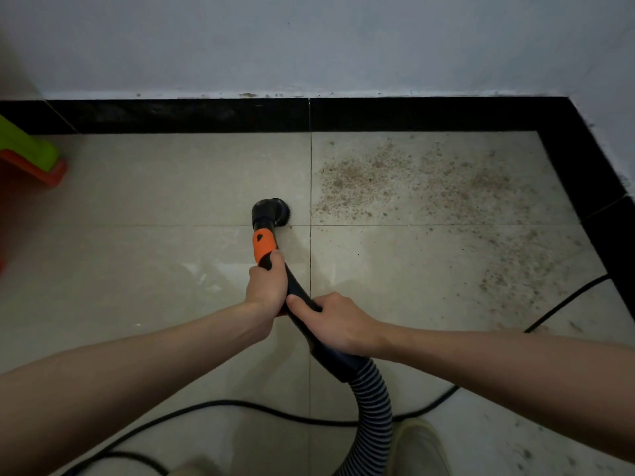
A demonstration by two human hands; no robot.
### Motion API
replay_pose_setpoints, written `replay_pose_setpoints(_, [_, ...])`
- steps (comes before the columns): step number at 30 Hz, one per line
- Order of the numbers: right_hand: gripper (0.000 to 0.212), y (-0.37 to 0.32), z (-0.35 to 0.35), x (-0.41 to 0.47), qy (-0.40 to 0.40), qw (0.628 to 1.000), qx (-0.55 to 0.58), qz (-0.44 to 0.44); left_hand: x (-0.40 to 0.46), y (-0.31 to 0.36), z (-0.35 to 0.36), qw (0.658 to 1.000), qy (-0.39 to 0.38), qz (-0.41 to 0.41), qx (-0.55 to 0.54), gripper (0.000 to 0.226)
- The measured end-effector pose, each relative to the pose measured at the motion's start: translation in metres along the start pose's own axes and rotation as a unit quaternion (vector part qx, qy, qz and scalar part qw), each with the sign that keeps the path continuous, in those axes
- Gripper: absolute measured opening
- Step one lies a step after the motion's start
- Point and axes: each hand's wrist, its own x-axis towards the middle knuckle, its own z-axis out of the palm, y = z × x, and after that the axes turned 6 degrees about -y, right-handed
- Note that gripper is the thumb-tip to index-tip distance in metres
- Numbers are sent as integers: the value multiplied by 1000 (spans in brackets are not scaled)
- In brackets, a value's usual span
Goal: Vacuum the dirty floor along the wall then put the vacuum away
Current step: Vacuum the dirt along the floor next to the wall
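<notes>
Head view. Both hands are on the vacuum wand (295, 297). The left hand (266, 288) is wrapped round the wand just below the orange collar (264, 247). The right hand (335, 321) grips the black handle lower down, near where the ribbed hose (374, 407) joins it.

The round brush nozzle (269, 213) sits on the floor (154, 187), just left of the vertical tile joint and well short of the black skirting (171, 115) along the wall (309, 42).

The dirt patch (412, 180) lies to the right of the joint. It spreads toward the right corner of the floor and trails down along the right-hand skirting. Judgement: most of the dirt is not yet picked up, so the work is at an early or middle stage.

A power cord (261, 412) loops across the near edge of the floor, close to a shoe (421, 448). A second stretch runs off toward the right edge.

Risks, as judged:
- The cord could catch a foot as the person steps right toward the dirt.
- The hose loop could drag through loose grit and scatter it.
- The small round brush could push grains ahead of itself if swept fast.
- Grit tight against the skirting and in the corner could be missed.

A green and orange plastic object (27, 156) sits at the left edge, well apart from the nozzle.
</notes>
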Motion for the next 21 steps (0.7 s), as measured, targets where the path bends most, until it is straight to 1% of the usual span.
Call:
replay_pose_setpoints(5, [56,10,2,-16,-12,1000,1,9,-15,-10,6,1000,-7,-15,0,52])
replay_pose_setpoints(9, [55,11,-2,-25,-18,1000,-1,7,-24,-3,5,998,-30,-39,-46,41])
replay_pose_setpoints(11, [54,13,-4,-27,-27,999,22,9,-25,3,3,997,-37,-32,-52,38])
replay_pose_setpoints(13, [54,15,-5,-29,-41,998,40,14,-27,5,2,997,-49,-19,-48,41])
replay_pose_setpoints(18, [50,18,-5,-37,-93,994,37,36,-29,-8,3,996,-85,-17,-30,50])
replay_pose_setpoints(21, [43,20,-2,-41,-102,993,50,37,-28,-15,3,994,-101,-12,-25,52])
